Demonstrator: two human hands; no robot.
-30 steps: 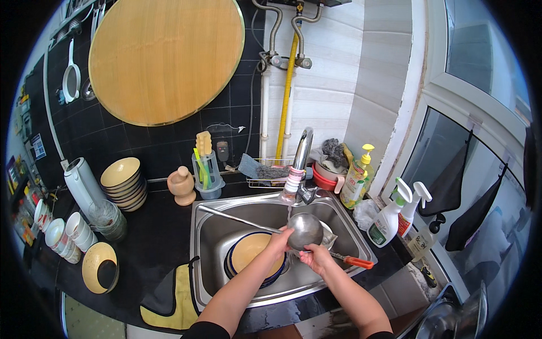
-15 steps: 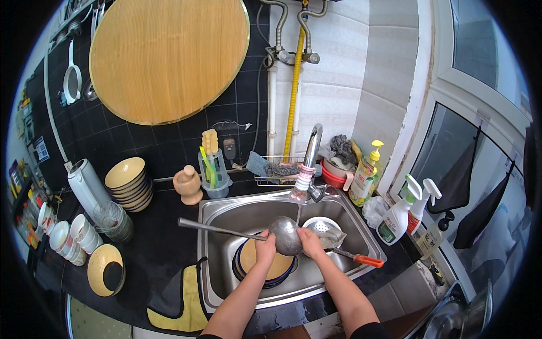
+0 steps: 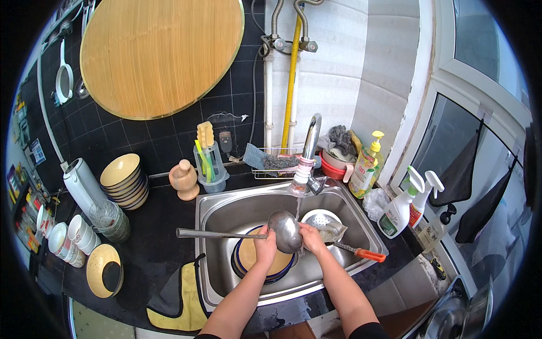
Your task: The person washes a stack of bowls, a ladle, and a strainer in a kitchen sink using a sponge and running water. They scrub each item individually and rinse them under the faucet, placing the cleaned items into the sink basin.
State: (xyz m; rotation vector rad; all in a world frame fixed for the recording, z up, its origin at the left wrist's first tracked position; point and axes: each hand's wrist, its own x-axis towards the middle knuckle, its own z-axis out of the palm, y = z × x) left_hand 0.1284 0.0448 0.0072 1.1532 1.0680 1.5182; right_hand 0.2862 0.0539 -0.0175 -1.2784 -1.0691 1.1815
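Steel, grey and worn-looking, right between two bare hands: that's the ladle, held up over the double-rimmed stack of yellow-and-blue dishes in the stainless-steel sink. Left hand has its fingers closed around the shaft, just where it meets the bowl of the ladle. Right hand is half curled, thumb and fingers on the opposite edge of the metal. Out to the left runs the long straight handle, roughly level, its end reaching past the sink rim.

Down from the chrome faucet comes a thin stream of water, dropping right beside the bowl and the right hand; whether it strikes the metal is hard to make out from here.

Over to the labels, on the right: a yellow-pumped soap bottle wears a bright printed one, a white spray bottle shows a green-and-white one, and the second spray bottle, just behind, carries red.

Back to the ladle: round, dull silver, mottled with darker patches, a bright glint near the middle of its bowl. Just beyond the right hand sits a white perforated strainer, with an orange-handled utensil lying across toward the right rim.
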